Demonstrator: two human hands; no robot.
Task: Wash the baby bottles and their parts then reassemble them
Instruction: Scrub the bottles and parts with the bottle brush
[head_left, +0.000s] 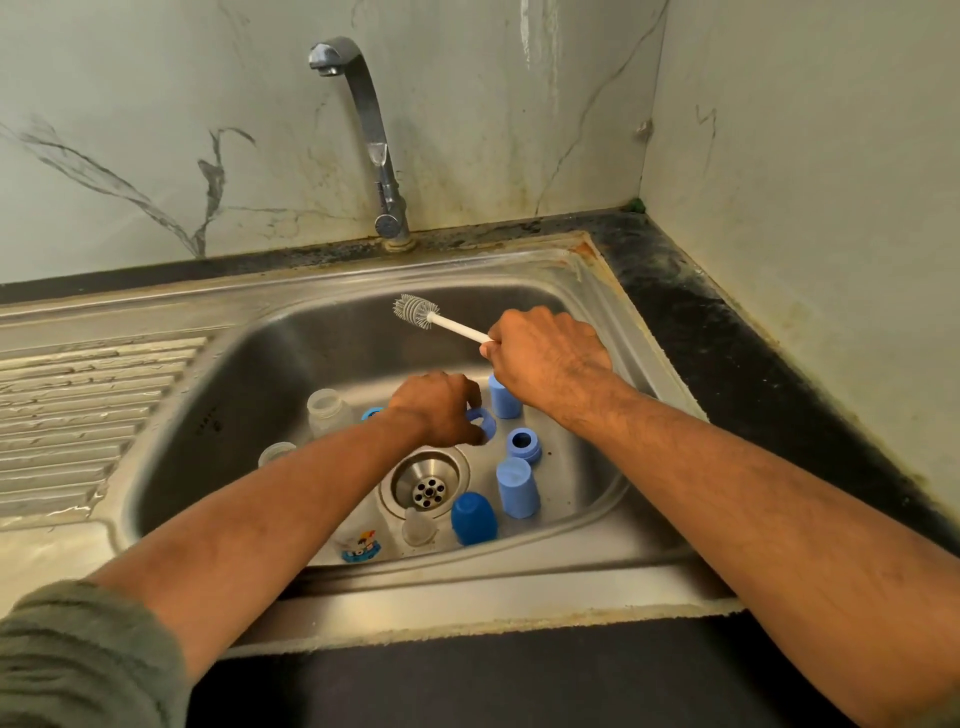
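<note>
Left of the drain (429, 483), two clear bottles (323, 410) stand upright. The left hand (435, 410) pinches a blue ring (482, 422) behind the drain. The right hand (545, 358) grasps the brush (441, 321), its bristle head pointing up-left. Label writing is unreadable.

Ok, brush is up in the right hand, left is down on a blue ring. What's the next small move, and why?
Probably lift the blue ring clear of the sink floor toward the brush. The left hand already holds it, the right hand grips the brush ready, and the tap is not running.
</note>
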